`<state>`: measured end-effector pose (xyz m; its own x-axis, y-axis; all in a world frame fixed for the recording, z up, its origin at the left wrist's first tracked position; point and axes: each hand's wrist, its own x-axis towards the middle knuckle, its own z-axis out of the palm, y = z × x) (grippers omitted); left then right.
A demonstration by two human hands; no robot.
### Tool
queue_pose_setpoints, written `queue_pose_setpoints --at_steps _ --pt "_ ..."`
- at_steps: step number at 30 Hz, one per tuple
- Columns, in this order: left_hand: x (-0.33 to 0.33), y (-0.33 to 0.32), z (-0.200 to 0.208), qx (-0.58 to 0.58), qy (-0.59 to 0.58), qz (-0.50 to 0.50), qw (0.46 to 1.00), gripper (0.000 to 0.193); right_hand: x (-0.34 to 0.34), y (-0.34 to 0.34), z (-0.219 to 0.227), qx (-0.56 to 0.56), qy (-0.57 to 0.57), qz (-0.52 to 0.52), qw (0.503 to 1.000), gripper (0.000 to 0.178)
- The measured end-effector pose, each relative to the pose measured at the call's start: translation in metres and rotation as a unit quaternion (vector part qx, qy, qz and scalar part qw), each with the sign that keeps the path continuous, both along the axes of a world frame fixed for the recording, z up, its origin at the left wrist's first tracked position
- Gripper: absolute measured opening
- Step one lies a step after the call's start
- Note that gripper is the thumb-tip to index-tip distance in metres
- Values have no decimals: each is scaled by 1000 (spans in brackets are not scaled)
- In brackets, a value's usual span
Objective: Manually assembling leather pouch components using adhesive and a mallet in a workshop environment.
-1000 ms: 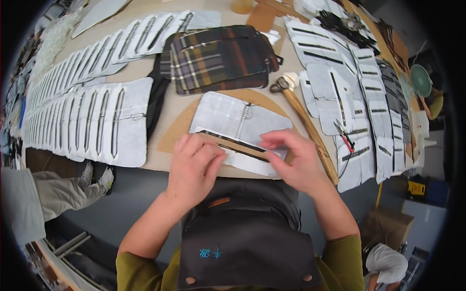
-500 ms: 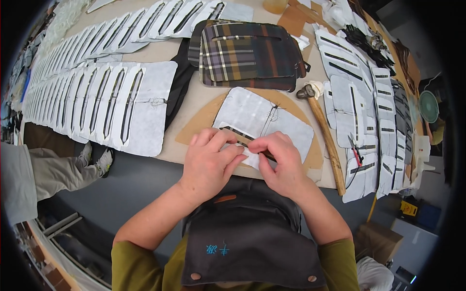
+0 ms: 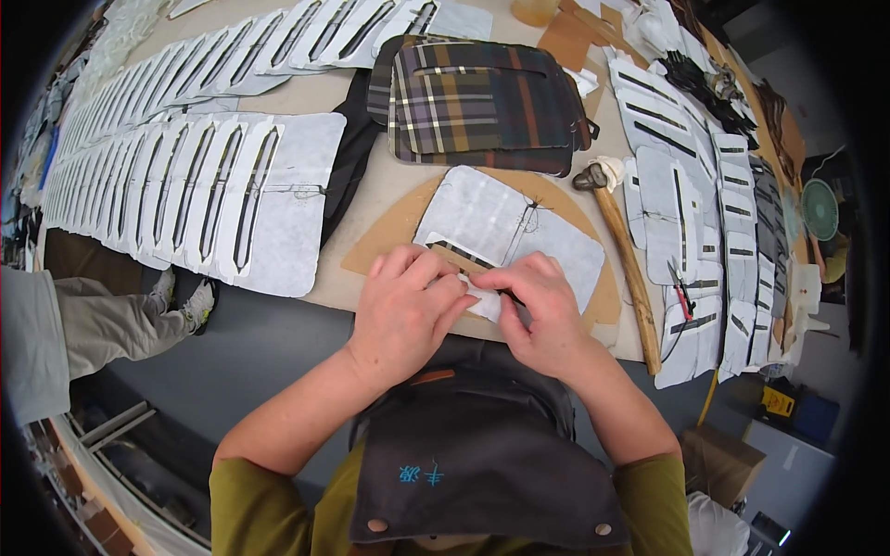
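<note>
A fabric panel with white backing (image 3: 473,206) lies on a brown rounded board (image 3: 385,227) right in front of me. A dark slit runs across the panel, with a narrow tan strip along it, and loose black threads hang at a seam. My left hand (image 3: 403,306) rests over the slit's near edge, its fingers bent and pressed onto the cloth. Beside it my right hand (image 3: 540,306) pinches the panel's edge at the slit between thumb and forefinger. The fingertips nearly meet, and the cloth between them is partly hidden.
Plaid fabric panels (image 3: 473,107) are stacked beyond the board. A wooden-handled hammer (image 3: 630,269) lies to its right, near red-handled snips (image 3: 683,298). White-backed slit panels (image 3: 301,167) overlap in rows at left; more (image 3: 658,213) lie at right. A person's leg (image 3: 102,324) stands at the left.
The whole view has shifted slightly. Both hands keep nearly the same hold at the slit, with only small finger movement.
</note>
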<state>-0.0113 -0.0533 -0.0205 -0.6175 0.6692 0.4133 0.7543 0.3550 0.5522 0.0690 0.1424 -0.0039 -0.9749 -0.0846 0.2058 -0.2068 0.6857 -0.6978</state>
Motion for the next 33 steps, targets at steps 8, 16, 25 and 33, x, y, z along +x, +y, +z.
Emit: queue_pose_setpoints --at_steps 8,16,25,33 --pt "0 4 14 -67 -20 -5 998 23 12 0 -3 -101 22 -90 991 36" --pt "-2 2 9 -86 20 -31 996 25 10 2 -4 -12 54 -51 997 31" --pt "-2 -2 -1 10 1 -29 1000 14 2 -4 3 13 45 -22 999 44" --pt "-4 -3 -1 -6 -7 -18 1000 17 6 0 9 82 41 2 996 55"
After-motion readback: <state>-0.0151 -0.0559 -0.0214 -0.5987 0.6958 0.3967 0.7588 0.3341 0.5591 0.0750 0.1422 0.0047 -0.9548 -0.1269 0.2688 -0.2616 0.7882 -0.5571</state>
